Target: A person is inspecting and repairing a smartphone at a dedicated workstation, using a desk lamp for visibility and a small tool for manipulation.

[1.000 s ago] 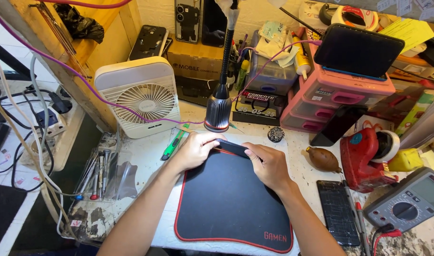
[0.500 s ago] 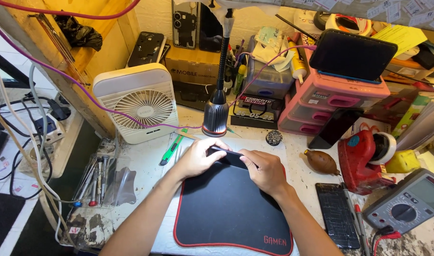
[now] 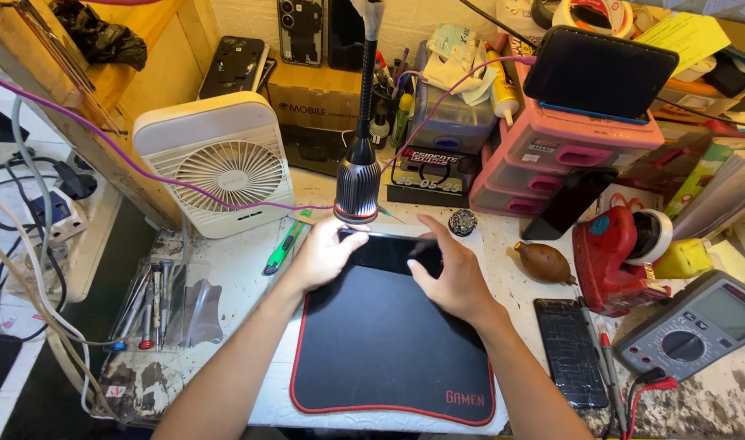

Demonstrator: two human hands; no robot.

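A black phone (image 3: 386, 252) lies flat at the far edge of a black mat with red trim (image 3: 388, 342). My left hand (image 3: 323, 257) grips the phone's left end. My right hand (image 3: 450, 273) rests over its right end, fingers curled along the far edge. A black gooseneck lamp head (image 3: 358, 181) hangs just above and behind the phone. Part of the phone is hidden under my hands.
White desk fan (image 3: 221, 167) stands at back left. Green-handled tool (image 3: 280, 248) and screwdrivers (image 3: 148, 305) lie left of the mat. To the right are a brown blower bulb (image 3: 546, 262), red tape dispenser (image 3: 617, 257), cracked phone (image 3: 569, 350), multimeter (image 3: 698, 322) and pink drawers (image 3: 551, 159).
Both hands have closed in on the phone at the mat's far edge, and my right hand has shifted up over its right end. The phone now lies more level.
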